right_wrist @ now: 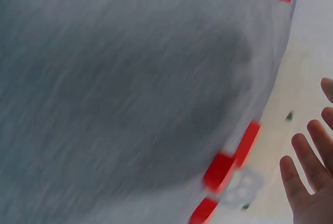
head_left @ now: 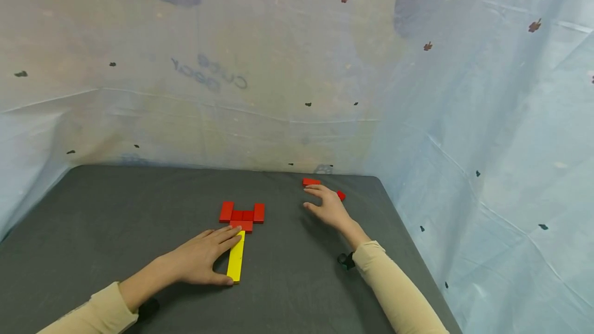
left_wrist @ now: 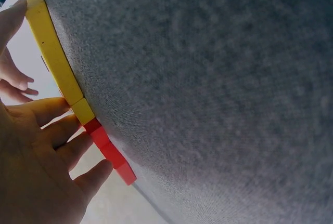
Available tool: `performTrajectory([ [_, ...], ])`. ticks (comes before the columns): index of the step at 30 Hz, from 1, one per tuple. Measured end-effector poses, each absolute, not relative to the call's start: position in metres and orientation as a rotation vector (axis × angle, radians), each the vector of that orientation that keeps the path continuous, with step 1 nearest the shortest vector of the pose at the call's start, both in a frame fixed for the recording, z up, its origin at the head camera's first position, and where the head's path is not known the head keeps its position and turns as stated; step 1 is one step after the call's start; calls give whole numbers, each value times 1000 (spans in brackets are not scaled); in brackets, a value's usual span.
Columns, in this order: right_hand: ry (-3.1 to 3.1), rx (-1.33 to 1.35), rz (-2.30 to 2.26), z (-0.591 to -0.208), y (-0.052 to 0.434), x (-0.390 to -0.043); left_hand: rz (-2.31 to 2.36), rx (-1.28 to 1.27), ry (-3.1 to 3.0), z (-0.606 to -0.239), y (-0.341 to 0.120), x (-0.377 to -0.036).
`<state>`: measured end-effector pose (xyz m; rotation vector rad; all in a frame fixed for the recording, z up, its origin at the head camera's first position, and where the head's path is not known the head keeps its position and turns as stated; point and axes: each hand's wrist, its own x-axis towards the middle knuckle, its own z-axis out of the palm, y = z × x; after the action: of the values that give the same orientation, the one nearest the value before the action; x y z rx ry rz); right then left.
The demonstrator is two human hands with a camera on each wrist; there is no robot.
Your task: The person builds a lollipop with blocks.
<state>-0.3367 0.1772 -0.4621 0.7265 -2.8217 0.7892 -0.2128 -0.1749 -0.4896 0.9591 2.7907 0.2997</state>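
Between the thumb and fingertips of your spread left grip [head_left: 199,259] lies the yellow block [head_left: 235,257], presumably light, rigid and smooth, best held by its long sides clear of the red blocks [head_left: 241,215], while your right grip [head_left: 329,209], also spread, holds nothing.

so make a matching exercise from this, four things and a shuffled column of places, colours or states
1. left hand
2. right hand
3. tabletop
4. joined red blocks

A. dark grey
B. directly beyond the yellow strip
C. spread along the yellow strip
D. raised near the loose red blocks

Pairs: 1-C, 2-D, 3-A, 4-B
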Motion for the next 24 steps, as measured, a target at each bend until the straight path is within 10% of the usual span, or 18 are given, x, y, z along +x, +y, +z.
performTrajectory([
  [24, -3003, 541, 482, -485, 243, -355, 286, 972, 2796, -490, -174, -213],
])
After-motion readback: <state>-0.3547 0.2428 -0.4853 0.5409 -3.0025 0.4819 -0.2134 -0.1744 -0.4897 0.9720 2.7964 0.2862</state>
